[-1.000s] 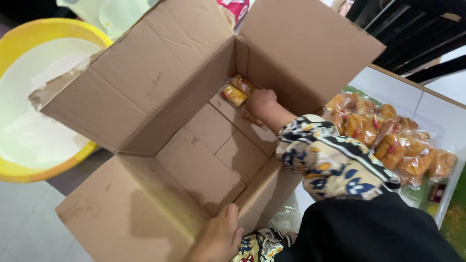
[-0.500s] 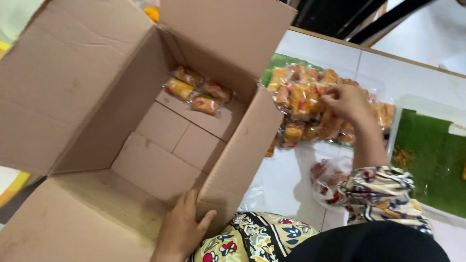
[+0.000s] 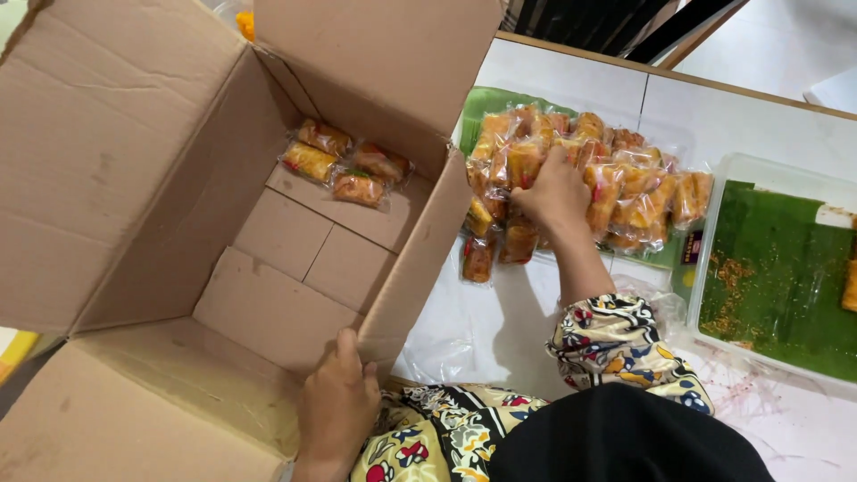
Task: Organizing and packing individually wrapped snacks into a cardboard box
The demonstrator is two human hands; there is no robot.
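Beside the open cardboard box [image 3: 223, 232], a heap of clear-wrapped orange snack packets [image 3: 580, 178] lies on the white table [image 3: 571, 80]. The right hand [image 3: 555, 192] reaches in, fingers curled grasping packets; the left hand [image 3: 339, 406] grips the box's near wall.

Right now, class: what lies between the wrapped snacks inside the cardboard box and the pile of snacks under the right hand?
In the head view, the box's right wall stands between the boxed snacks and the pile under the right hand.

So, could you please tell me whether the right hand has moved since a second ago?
Yes. The right hand has come out of the cardboard box and now rests on the pile of wrapped snacks beside it.
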